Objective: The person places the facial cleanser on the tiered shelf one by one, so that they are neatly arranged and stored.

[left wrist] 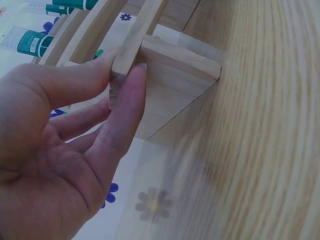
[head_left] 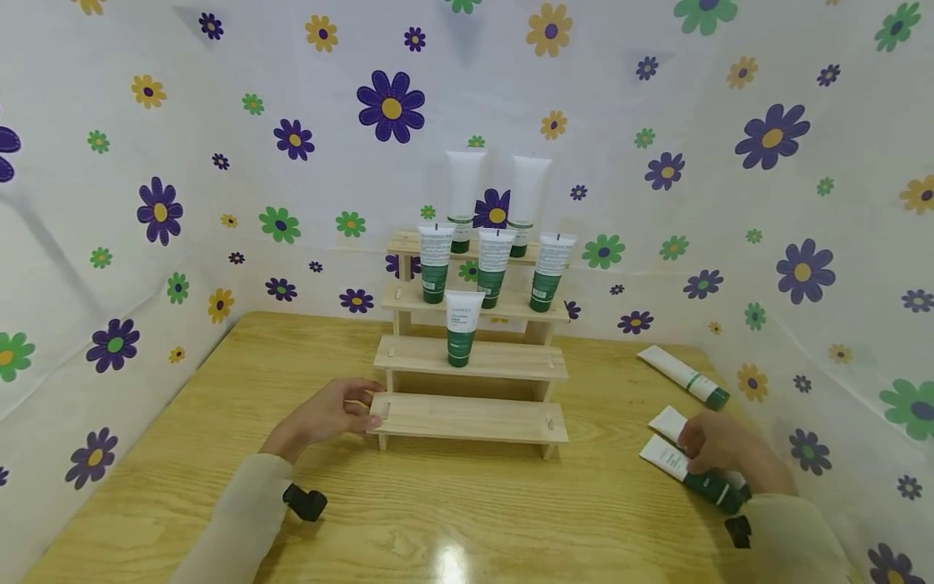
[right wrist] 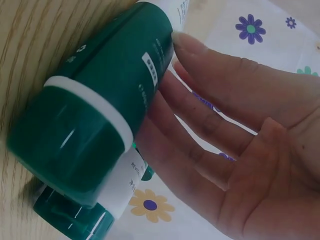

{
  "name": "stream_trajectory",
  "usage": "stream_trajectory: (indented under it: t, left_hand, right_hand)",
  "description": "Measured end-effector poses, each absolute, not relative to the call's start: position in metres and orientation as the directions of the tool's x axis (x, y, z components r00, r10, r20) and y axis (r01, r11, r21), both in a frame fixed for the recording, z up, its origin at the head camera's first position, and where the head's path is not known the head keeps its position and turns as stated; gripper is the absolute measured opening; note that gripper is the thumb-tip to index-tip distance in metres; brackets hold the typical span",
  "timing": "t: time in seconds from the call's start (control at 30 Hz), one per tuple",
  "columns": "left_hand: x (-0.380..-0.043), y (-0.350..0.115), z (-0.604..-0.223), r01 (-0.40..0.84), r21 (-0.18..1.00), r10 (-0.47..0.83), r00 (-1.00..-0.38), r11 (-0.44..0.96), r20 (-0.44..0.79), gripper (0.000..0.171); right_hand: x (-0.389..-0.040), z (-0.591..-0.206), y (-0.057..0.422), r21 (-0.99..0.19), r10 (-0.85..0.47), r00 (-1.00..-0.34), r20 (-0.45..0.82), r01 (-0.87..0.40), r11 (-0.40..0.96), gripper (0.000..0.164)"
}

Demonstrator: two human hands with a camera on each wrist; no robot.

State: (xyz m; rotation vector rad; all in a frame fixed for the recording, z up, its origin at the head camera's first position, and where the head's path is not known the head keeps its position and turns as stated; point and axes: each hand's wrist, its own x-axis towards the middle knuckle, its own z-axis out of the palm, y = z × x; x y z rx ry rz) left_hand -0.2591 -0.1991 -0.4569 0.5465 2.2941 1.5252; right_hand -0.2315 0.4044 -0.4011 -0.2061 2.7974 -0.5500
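Note:
A stepped wooden display rack [head_left: 467, 418] stands mid-table. At its left end my left hand [head_left: 337, 412] pinches the lowest shelf [left wrist: 135, 42] between thumb and fingers. Over on the right, two white-and-green squeeze tubes lie side by side under my right hand [head_left: 730, 450]. My thumb tip is at the edge of the nearer tube [right wrist: 107, 95], and my fingers curve along its side, their tips partly hidden behind it. Beside it, the other tube [right wrist: 80, 215] is partly covered. A third tube [head_left: 686, 375] lies farther back.
Two tall white tubes [head_left: 464, 191] stand on the rack's top shelf, with three smaller tubes [head_left: 494, 268] on the shelf below. One more tube [head_left: 461, 328] is upright on the third shelf. A flower-patterned cloth [head_left: 350, 146] surrounds the wooden table [head_left: 409, 511] behind and at both sides.

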Motion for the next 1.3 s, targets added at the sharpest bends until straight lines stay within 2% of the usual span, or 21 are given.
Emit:
stream_trajectory:
  t: [0.37, 0.57, 0.87, 1.3]
  left_hand:
    - [-0.260, -0.198, -0.456, 0.140, 0.924, 0.494, -0.868, 0.355, -0.058, 0.066]
    - [-0.259, -0.199, -0.456, 0.136, 0.926, 0.494, -0.867, 0.351, -0.059, 0.067]
    - [-0.260, -0.200, -0.458, 0.147, 0.927, 0.502, -0.863, 0.345, -0.050, 0.067]
    - [-0.260, -0.199, -0.457, 0.143, 0.924, 0.493, -0.868, 0.356, -0.055, 0.067]
  right_hand:
    - [-0.234, -0.403, 0.397, -0.322, -0.194, -0.942, -0.274, -0.100, 0.941, 0.033]
    - [-0.231, -0.403, 0.395, -0.298, -0.227, -0.935, -0.272, -0.142, 0.944, 0.030]
    - [-0.226, -0.402, 0.393, -0.350, -0.241, -0.924, -0.297, -0.130, 0.928, 0.033]
    - [-0.234, -0.391, 0.391, -0.431, -0.268, -0.935, -0.234, -0.147, 0.890, 0.028]
